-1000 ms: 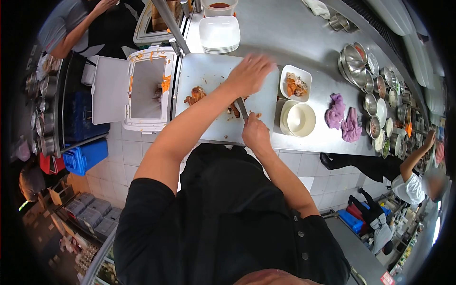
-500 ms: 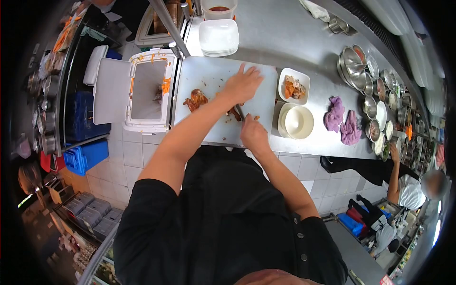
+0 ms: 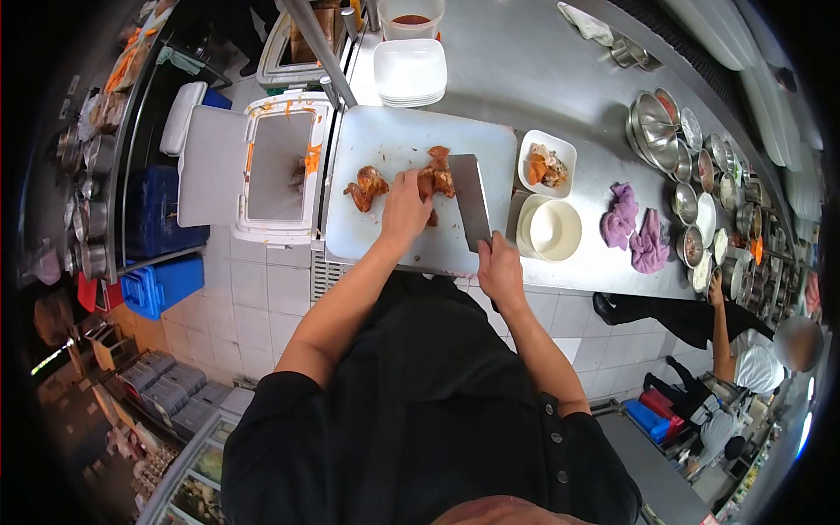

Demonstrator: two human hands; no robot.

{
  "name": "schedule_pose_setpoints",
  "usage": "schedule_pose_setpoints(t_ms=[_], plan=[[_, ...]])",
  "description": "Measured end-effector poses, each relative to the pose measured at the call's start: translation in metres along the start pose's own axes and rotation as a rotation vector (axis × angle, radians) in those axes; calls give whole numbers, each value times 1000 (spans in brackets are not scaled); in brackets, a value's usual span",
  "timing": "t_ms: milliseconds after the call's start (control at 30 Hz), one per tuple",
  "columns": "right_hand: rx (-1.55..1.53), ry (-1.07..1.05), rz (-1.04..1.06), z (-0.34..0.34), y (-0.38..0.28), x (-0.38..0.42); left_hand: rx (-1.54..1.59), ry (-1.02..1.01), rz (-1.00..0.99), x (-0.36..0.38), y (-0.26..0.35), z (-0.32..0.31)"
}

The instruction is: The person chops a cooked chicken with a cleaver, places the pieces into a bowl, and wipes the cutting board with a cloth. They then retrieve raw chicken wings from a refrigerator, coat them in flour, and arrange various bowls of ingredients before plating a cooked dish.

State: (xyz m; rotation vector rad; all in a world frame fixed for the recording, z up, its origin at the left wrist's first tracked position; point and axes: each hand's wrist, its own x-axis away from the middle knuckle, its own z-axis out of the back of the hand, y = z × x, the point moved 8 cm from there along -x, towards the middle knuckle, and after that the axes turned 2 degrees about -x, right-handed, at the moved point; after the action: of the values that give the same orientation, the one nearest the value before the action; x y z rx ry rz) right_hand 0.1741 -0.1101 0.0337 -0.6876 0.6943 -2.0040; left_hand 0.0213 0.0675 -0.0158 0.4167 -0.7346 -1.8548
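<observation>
On a white cutting board (image 3: 359, 144), my right hand (image 3: 501, 268) is closed round the handle of a wide cleaver (image 3: 471, 201). The blade lies just right of some browned meat pieces (image 3: 440, 172). My left hand (image 3: 407, 210) has its fingers bent on the near-left side of that meat and appears to hold a piece of it; the fingertips are partly hidden. A separate browned piece (image 3: 367, 187) lies on the board's left side. Small crumbs are scattered around.
Beside the board stand an open white bin (image 3: 248, 166), stacked white dishes (image 3: 409, 72), a dish of food (image 3: 547, 142) and round bowls (image 3: 553, 229). Purple cloths (image 3: 620, 219) and metal bowls (image 3: 654, 131) are farther right. A person (image 3: 754, 354) works at the counter's far right.
My left hand has come back from the far side of the board onto the meat. My right hand has moved slightly right, and the cleaver's broad side now shows.
</observation>
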Motion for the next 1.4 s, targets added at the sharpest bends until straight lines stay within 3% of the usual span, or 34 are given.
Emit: schedule_pose_setpoints(t_ms=[167,233,333,400,600,733,867,967,1033,1067,1100,1133,1167,1233,1400], plan=[[68,0,104,-27,-5,-9,83,32,-110,-4,-8,18],[110,-4,125,-28,-21,-17,230,44,15,-2,-21,26],[153,-35,162,-22,-51,-21,248,120,42,8,-28,47],[114,55,270,-14,-72,-20,254,138,36,12,-31,53],[369,-209,157,-68,-42,-41,247,146,19,14,-36,53],[352,-165,162,-71,-39,-41,244,159,-19,7,-27,54],[202,-74,127,-45,-40,-30,152,147,-72,-15,-11,63],[32,60,124,-14,-26,-15,70,9,-27,-39,-21,41],[-52,148,153,5,-10,-5,97,3,-162,-52,0,34],[-197,129,15,7,11,-3,96,0,-163,-61,6,28],[-341,110,-122,5,30,-1,43,-41,-332,-69,23,15],[-341,111,-125,7,34,3,-10,-84,-501,-74,36,3],[-423,85,-195,5,44,7,-9,-86,-503,-85,34,-3],[-606,55,-263,-6,63,12,-185,-295,-590,-96,37,-32],[-693,5,-357,-36,100,19,-251,-524,-472,-94,35,-31]])
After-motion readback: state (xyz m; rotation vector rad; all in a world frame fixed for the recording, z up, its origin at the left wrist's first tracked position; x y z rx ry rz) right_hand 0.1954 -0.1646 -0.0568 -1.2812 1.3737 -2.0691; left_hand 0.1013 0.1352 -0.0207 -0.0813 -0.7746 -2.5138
